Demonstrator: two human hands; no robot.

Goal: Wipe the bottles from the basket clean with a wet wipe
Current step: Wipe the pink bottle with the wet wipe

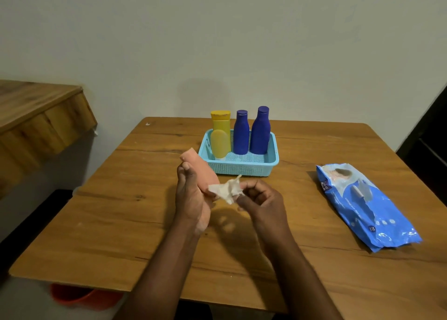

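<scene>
basket w/ yellow bottle, 2 blue bottles

We see a matt wood-grain table, a perforated plastic basket, a glossy plastic wipes pack and a crumpled, fibrous wet wipe.

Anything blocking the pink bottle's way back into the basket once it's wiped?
Nothing visible does. The left hand holds the pink bottle just off the basket at its front-left corner. The yellow bottles and two blue bottles fill the back row; the front strip looks free.
</scene>
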